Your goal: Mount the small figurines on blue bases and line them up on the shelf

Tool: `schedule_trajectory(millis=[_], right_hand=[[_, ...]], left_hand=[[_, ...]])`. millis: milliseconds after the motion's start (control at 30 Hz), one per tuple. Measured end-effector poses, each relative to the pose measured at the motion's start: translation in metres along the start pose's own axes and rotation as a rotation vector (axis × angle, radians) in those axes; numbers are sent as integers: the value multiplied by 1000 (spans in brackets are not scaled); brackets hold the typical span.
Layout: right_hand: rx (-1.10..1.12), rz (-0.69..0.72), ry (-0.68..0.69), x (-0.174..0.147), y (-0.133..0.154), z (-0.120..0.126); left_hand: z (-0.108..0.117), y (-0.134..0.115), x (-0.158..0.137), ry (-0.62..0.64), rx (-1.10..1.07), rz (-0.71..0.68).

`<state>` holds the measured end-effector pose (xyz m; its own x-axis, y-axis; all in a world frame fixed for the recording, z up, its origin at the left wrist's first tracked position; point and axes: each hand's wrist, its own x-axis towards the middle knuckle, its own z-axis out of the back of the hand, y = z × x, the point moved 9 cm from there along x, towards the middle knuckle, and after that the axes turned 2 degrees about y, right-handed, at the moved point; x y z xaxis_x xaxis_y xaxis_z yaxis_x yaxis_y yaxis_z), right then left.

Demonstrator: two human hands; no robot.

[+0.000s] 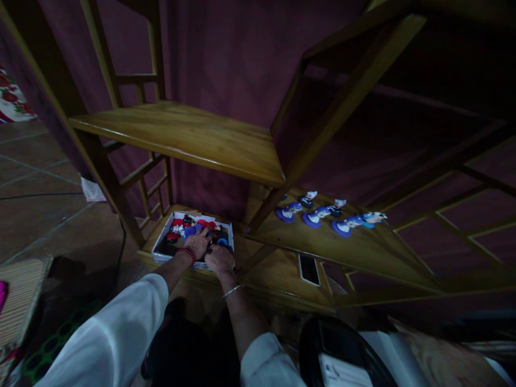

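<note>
A shallow white box (161, 242) holds several small figurines (176, 231) in red, blue, purple and white, lying jumbled. My left hand (197, 244), with a red bead bracelet at the wrist, reaches into it from the front; its visible fingers are stretched out over the figurines. Beside it, my right hand (220, 259) dips over the front edge with its fingers curled inward. The fingertips are hidden, and I cannot make out what they hold. A blue round piece (222, 243) lies in the box just beyond the right hand.
On a higher wooden shelf (363, 252) to the right stand several figurines with purple bases (317, 216) and cat-like ones (308, 199). A phone (309, 269) lies on the lower board. Another shelf board (181, 134) hangs above the box. A black seat-like object (342, 349) is at the front right.
</note>
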<state>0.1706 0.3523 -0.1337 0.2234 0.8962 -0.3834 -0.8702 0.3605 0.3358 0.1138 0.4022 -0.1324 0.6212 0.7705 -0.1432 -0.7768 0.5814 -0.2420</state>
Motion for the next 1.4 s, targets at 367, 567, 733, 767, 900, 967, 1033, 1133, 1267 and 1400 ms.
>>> schedule_trajectory(millis=[367, 567, 733, 767, 900, 967, 1033, 1133, 1267, 1400], right_hand=[[4, -39, 7, 0, -1, 1], [-9, -44, -13, 1, -4, -2], [-22, -20, -46, 3, -3, -2], [-19, -22, -50, 3, -3, -1], [-5, -42, -42, 3, -4, -1], [-8, -51, -32, 3, -4, 0], [-16, -52, -26, 3, -4, 0], [-20, -54, -26, 5, -5, -1], [-14, -51, -43, 6, -5, -2], [-5, -45, -44, 6, -4, -2]], left_hand=[[-3, 19, 3, 43, -11, 187], [-4, 29, 0, 30, -64, 242], [-7, 36, 2, -19, -128, 248], [-7, 38, 2, -41, -146, 253], [-8, 42, 5, -56, -198, 291], [-11, 43, 7, -24, -202, 302], [-13, 43, 9, 5, -193, 300], [-15, 44, 11, 21, -191, 289], [-13, 48, 11, -25, -207, 292], [-11, 49, 8, -65, -238, 276]])
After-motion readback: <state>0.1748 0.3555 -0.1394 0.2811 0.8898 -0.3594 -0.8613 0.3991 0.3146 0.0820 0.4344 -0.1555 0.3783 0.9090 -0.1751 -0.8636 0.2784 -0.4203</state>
